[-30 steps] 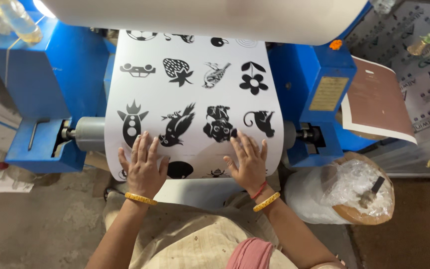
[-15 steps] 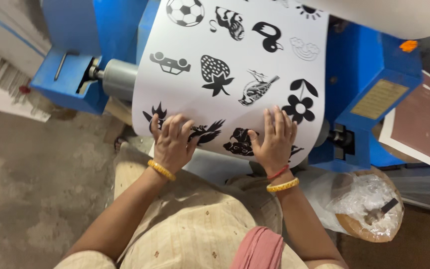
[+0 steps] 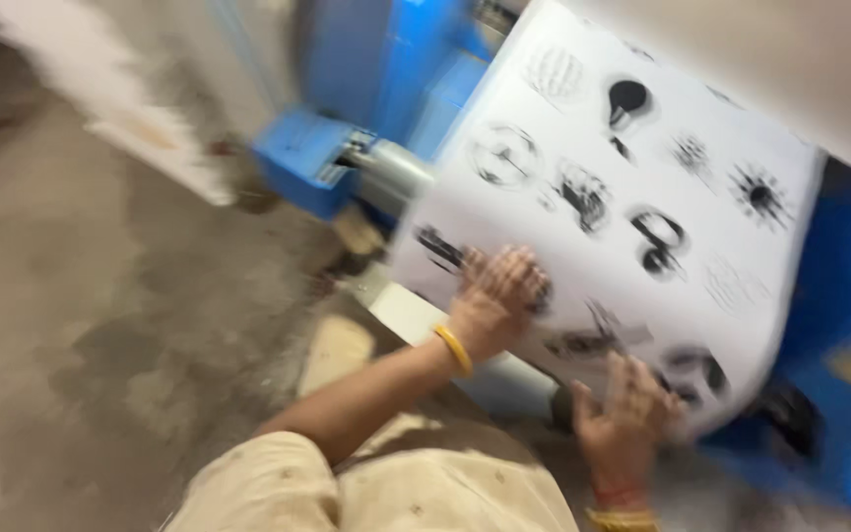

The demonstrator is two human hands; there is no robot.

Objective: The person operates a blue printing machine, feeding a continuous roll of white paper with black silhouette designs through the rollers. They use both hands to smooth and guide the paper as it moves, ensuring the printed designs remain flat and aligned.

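The head view is blurred by motion. A wide white sheet (image 3: 632,197) printed with black pictures hangs from a blue machine (image 3: 366,69) and runs down over a grey roller (image 3: 391,175). My left hand (image 3: 496,296), with a yellow bangle at the wrist, lies flat on the sheet's lower left part, fingers spread. My right hand (image 3: 624,409), with red and yellow bangles, presses flat on the sheet's lower edge, to the right and nearer me. Neither hand holds anything.
A grey concrete floor (image 3: 81,325) fills the left side. A pale, blurred flat object (image 3: 160,143) lies at the upper left by the machine's blue base. More of the blue machine frame (image 3: 839,296) stands at the right.
The view has swung left and tilted, with strong blur. The printed pictures under my hands have changed and the sheet has run downward. Both hands stay flat on it.
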